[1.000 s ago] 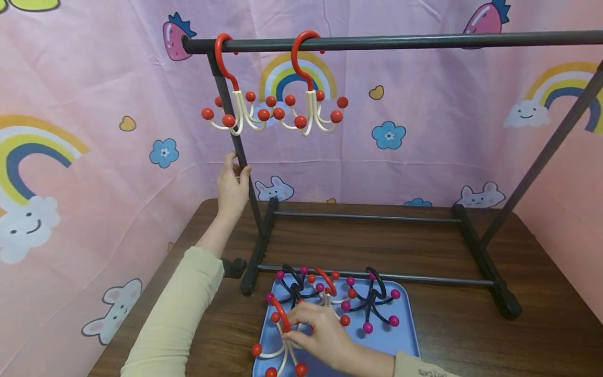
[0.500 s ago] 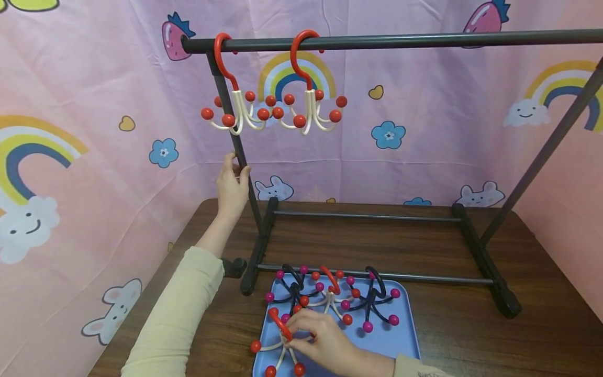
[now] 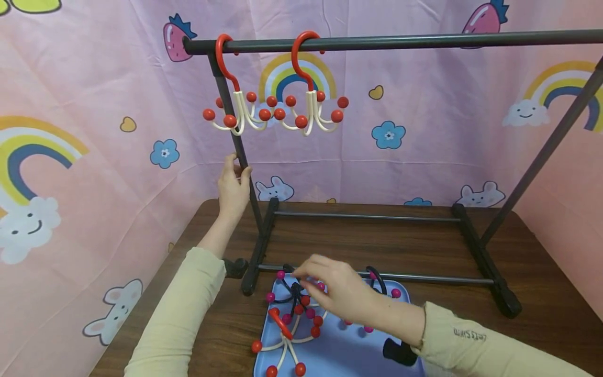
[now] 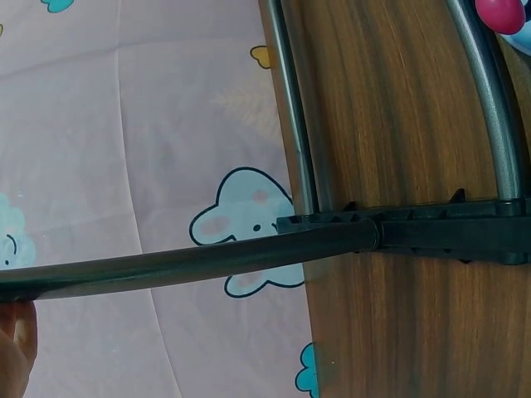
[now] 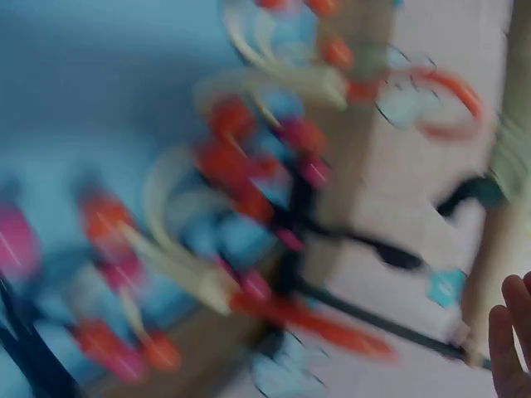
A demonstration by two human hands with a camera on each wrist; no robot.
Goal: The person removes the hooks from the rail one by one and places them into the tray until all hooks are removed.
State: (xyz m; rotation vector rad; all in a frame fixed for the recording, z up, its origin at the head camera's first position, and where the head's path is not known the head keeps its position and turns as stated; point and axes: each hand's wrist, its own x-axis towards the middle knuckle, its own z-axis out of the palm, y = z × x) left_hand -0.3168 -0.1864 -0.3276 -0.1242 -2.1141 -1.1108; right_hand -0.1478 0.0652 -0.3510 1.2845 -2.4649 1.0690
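Note:
My left hand grips the left upright of a black clothes rack. In the left wrist view, its fingertips touch that upright from below. My right hand is over the blue tray, thumb and fingers apart, holding nothing. Nearest its fingertips is a black claw-shaped hanger with magenta balls. A cream claw hanger with a red hook lies at the tray's front left. Behind my right hand, another cream hanger is mostly hidden. A second black hanger is partly covered. The right wrist view is blurred.
Two cream claw hangers with red hooks, one left and one right, hang from the left part of the rack's top bar. The rack's lower front bar runs behind the tray. Brown wooden table surrounds it.
My right hand has let go of the front-left cream hanger, which stays on the tray, and has moved up and right over the other hangers. The left hand keeps its place on the upright.

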